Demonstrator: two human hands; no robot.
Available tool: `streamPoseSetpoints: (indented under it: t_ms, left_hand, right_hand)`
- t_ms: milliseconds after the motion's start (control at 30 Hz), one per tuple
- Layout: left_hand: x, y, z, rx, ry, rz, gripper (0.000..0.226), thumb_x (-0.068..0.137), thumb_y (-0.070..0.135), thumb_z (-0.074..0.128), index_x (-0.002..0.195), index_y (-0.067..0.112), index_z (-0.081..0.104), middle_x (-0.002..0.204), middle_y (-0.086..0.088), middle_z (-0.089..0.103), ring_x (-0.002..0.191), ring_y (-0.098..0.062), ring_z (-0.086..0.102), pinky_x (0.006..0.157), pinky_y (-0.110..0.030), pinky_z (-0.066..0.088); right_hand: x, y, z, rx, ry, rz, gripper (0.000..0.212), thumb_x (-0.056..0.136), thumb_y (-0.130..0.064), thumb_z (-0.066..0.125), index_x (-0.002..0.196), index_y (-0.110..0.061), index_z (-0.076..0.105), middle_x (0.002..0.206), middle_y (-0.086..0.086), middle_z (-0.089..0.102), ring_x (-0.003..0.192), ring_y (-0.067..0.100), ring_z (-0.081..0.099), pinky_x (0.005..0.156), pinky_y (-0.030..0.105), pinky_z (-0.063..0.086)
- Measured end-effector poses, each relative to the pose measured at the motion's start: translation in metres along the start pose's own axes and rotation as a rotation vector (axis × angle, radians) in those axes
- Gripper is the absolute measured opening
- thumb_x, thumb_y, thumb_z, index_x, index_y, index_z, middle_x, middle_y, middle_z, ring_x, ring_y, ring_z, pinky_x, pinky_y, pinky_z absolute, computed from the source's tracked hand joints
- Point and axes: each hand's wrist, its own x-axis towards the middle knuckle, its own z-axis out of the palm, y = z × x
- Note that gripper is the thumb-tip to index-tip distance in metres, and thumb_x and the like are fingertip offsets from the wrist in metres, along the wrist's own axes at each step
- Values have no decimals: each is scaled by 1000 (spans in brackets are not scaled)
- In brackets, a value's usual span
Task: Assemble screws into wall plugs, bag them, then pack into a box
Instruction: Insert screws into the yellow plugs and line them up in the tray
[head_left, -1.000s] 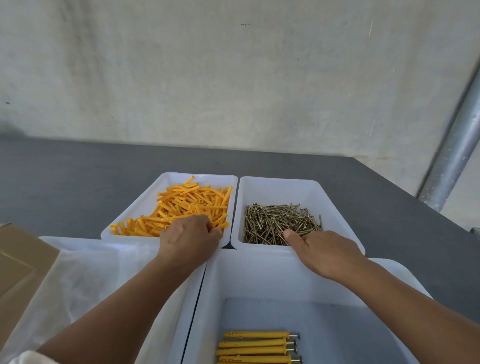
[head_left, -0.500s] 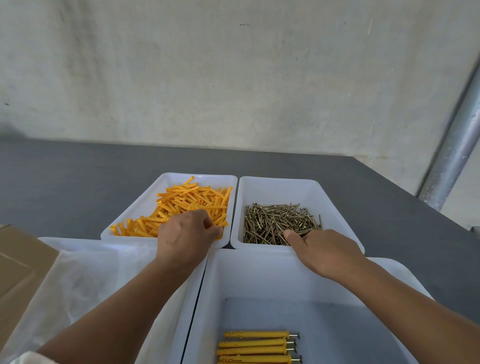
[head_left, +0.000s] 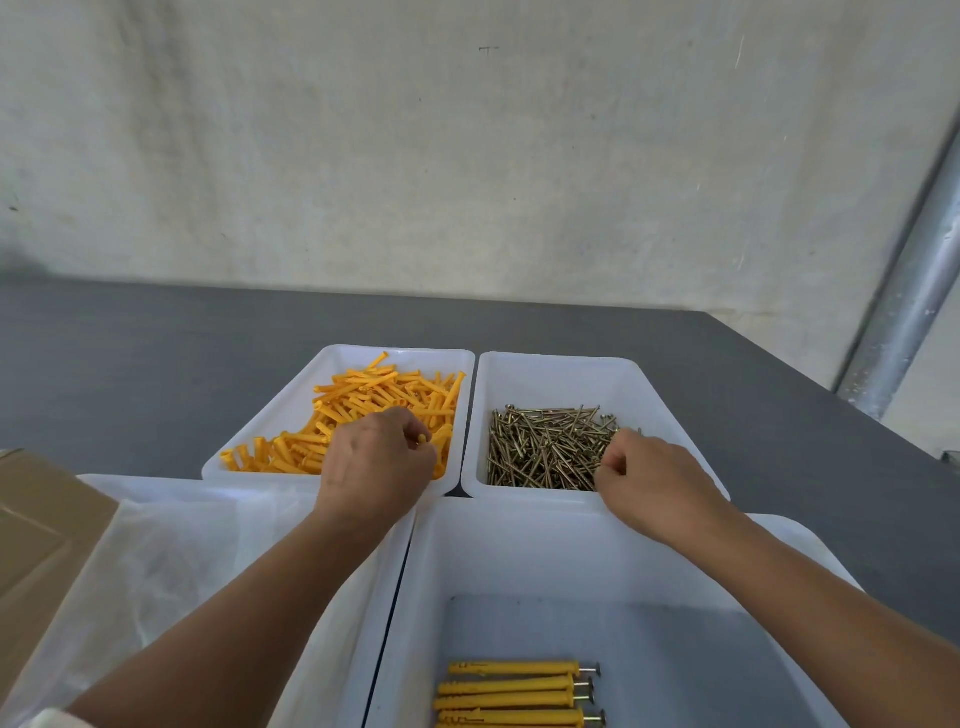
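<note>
Head view. We look down on a dark grey table (head_left: 156, 353) set against a pale wall (head_left: 467, 156). The only thing like writing is a small dark T-shaped mark (head_left: 488, 49) high on the wall. A metal pole (head_left: 904, 312) leans up at the right edge.

Two white trays sit side by side at the back, their rims touching. The plug tray (head_left: 291, 395) on the left holds a loose heap of orange plugs (head_left: 374, 400). The screw tray (head_left: 561, 374) on the right holds a tangle of brass-coloured screws (head_left: 540, 447).

The left hand (head_left: 376, 467) hangs over the near right part of the plug tray with its fingers curled. The end of one plug (head_left: 422, 439) shows pinched at the fingertips.

The right hand (head_left: 649, 478) is at the near right corner of the screw tray, knuckles up. Its fingers are curled and the tips are down at the edge of the heap. We cannot tell whether a screw sits between them.

Nearer to us is a larger near tray (head_left: 519, 545). It holds the assembled sets (head_left: 514, 691), yellow plugs with screw heads sticking out to the right. Four show, lying parallel at the bottom edge.

To its left, just beside it, the left tray (head_left: 104, 480) is covered by clear bags (head_left: 171, 561). The left forearm crosses over them. A brown cardboard box (head_left: 36, 535) lies at the far left, and its corner overlaps that tray.
</note>
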Motion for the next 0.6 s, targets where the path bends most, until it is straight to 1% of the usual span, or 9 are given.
streamPoseSetpoints:
  t_ms: [67, 167, 267, 367, 433, 500, 600]
  left_hand:
    - [-1, 1, 0, 0, 9, -4, 12, 87, 19, 60, 94, 24, 69, 70, 16, 58, 63, -2, 52, 48, -17, 31]
    - [-1, 2, -1, -32, 32, -8, 11, 88, 18, 60, 91, 24, 69, 69, 15, 59, 63, -4, 53, 48, -18, 33]
    - [2, 3, -3, -66, 73, 26, 10, 89, 22, 61, 92, 22, 71, 80, 7, 63, 71, -7, 55, 54, -15, 34]
    - [4, 5, -7, -114, 107, 33, 12, 89, 26, 61, 96, 24, 70, 93, 1, 63, 76, -13, 59, 60, -20, 40]
    - [4, 7, -10, -158, 129, 34, 11, 91, 26, 58, 95, 24, 68, 92, 3, 64, 73, -14, 61, 62, -23, 43]
    - [4, 8, -12, -201, 166, 29, 11, 92, 24, 57, 94, 24, 67, 84, 10, 64, 69, -10, 60, 57, -19, 40]
    - [6, 8, -17, -284, 236, -13, 11, 93, 24, 54, 97, 24, 65, 81, 12, 64, 68, -9, 60, 57, -17, 39]
  right_hand:
    - [-1, 0, -4, 67, -2, 16, 13, 92, -17, 46, 87, -29, 51, 88, -12, 56, 86, 11, 52, 70, 30, 46]
    - [-2, 1, -9, 140, 25, 24, 19, 91, -13, 45, 94, -30, 53, 96, -10, 55, 93, 15, 53, 75, 31, 48]
    - [0, 1, -10, 187, 70, 4, 19, 94, -13, 45, 99, -30, 53, 101, -8, 56, 94, 15, 53, 72, 28, 43]
    - [3, 3, -12, 228, 136, -1, 18, 96, -16, 46, 104, -28, 57, 102, -9, 58, 94, 14, 54, 67, 26, 39]
    - [4, 4, -14, 253, 180, 7, 17, 96, -16, 45, 99, -29, 56, 98, -11, 59, 90, 13, 55, 59, 23, 37]
    - [5, 5, -17, 274, 217, 17, 18, 95, -16, 45, 90, -32, 52, 93, -12, 59, 84, 12, 55, 56, 20, 35]
    - [4, 5, -21, 345, 259, 29, 22, 94, -14, 46, 81, -31, 49, 84, -10, 60, 75, 10, 57, 56, 25, 38]
